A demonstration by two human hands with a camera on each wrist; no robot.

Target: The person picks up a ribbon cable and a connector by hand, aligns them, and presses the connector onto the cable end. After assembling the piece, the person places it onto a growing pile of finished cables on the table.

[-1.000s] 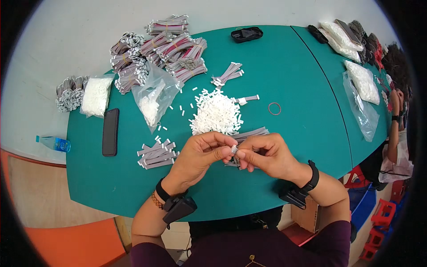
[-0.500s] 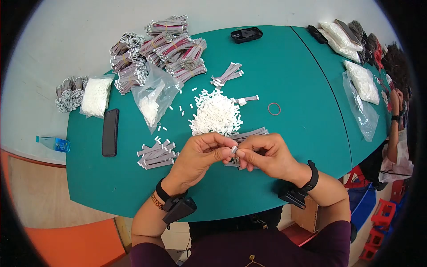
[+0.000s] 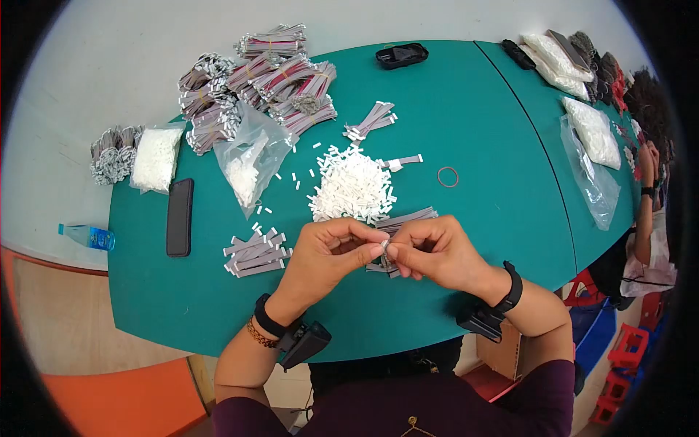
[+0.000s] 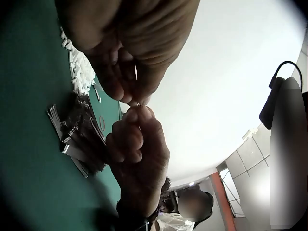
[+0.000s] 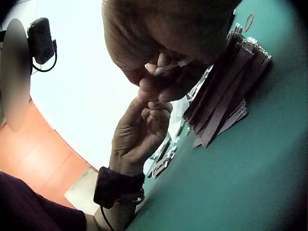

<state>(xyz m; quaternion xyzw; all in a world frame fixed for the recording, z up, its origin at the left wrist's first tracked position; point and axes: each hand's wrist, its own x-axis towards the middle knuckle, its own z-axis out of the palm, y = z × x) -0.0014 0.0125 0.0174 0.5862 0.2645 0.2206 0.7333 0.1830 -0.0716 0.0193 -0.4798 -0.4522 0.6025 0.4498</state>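
Observation:
Over the green table, my left hand [image 3: 324, 255] and right hand [image 3: 440, 251] meet fingertip to fingertip. Thumb and forefinger of the left pinch a tiny white connector [image 3: 384, 245], mostly covered by the fingers. The right hand pinches a short flat ribbon cable [image 5: 173, 69] that runs back under its palm in the right wrist view. Just beyond the hands lies a heap of white connectors [image 3: 353, 186]. Grey ribbon cables [image 3: 409, 218] lie partly hidden beneath the right hand. Left of the hands is a loose stack of ribbon cables with white ends [image 3: 255, 253].
Bundled cables [image 3: 284, 76] and an open plastic bag [image 3: 251, 164] lie at the back left. A phone [image 3: 180, 217] and a filled bag [image 3: 156, 159] are farther left. A red rubber band [image 3: 448, 177] lies right of the heap. Another person's arm [image 3: 644, 211] shows at far right.
The left wrist has turned slightly, swinging its strapped camera to the right. The fingertips have shifted a little around the white connector, and both hands keep their pinch.

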